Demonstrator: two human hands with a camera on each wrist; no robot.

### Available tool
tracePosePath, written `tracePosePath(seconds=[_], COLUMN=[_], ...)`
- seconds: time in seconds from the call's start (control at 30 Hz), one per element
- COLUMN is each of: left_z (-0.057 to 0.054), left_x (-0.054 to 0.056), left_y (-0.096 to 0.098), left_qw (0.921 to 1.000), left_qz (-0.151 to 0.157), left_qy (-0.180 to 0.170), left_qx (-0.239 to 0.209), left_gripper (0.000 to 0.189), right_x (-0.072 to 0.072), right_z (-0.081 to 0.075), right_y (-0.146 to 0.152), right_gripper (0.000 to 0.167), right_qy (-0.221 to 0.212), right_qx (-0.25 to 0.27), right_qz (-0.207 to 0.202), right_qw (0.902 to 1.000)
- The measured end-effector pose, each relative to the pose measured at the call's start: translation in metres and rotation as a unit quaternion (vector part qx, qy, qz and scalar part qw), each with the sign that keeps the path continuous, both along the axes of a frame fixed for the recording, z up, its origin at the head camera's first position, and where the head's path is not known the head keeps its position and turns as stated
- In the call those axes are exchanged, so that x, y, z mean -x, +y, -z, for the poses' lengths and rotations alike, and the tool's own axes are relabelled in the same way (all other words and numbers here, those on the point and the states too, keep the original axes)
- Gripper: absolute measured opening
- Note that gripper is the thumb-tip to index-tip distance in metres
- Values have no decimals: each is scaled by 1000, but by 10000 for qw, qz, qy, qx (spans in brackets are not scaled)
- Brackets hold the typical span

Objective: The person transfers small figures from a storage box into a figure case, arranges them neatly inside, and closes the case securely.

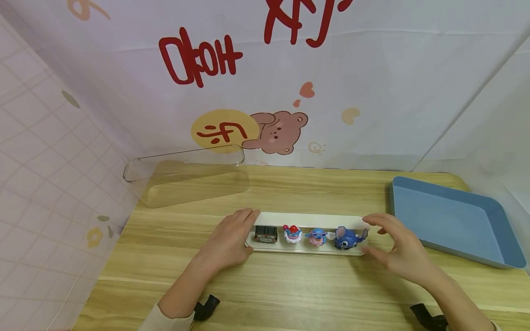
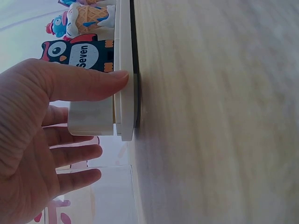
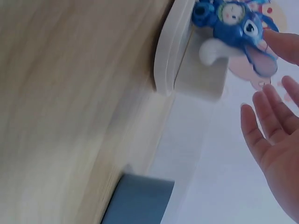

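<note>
A long white stepped display stand (image 1: 306, 220) lies across the wooden table. Along its lower step stand a black owl block (image 1: 266, 234) marked "Seven", a white-and-red figurine (image 1: 292, 234) on a waffle cone, a small blue figurine (image 1: 317, 236) with glasses and a blue big-eared figurine (image 1: 347, 238). My left hand (image 1: 232, 236) grips the stand's left end. Its thumb (image 2: 93, 81) presses the front edge while the other fingers reach behind. At the right end my right hand (image 1: 399, 250) is spread, thumb and fingers apart, beside the big-eared figurine (image 3: 245, 30).
A clear plastic cover (image 1: 198, 184) lies at the back left against the printed wall cloth. To the right of the stand is a shallow blue tray (image 1: 455, 216), set at an angle. Wall cloth encloses the table at the back and both sides.
</note>
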State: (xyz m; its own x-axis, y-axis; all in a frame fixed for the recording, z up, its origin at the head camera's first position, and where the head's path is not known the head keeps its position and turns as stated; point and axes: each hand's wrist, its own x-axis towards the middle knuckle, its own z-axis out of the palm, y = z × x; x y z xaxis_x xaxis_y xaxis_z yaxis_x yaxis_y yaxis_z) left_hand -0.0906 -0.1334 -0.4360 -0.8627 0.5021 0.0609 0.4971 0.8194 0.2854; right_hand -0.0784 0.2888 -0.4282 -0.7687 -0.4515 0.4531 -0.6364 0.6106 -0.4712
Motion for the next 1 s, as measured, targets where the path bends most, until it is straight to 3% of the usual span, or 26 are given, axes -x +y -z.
tracePosePath(seconds=[0.27,0.6,0.83,1.0], left_z=[0,0,0,0], left_x=[0,0,0,0], left_y=[0,0,0,0], left_qw=[10000,10000,10000,10000], left_qz=[-6,-28,-31,-27], left_qy=[-25,-49,-51,-51], left_qx=[49,47,19,-15], left_gripper=[92,93,92,91], right_x=[-3,-3,-3,-2], right_z=[0,8,12,16], right_y=[14,24,28,28], right_gripper=[84,77,78,78], right_qy=[-369,-1020,-2170,-2383], right_qx=[30,-9,-338,-545], right_qz=[544,708,808,855], right_qw=[9978,9923,9722,9659])
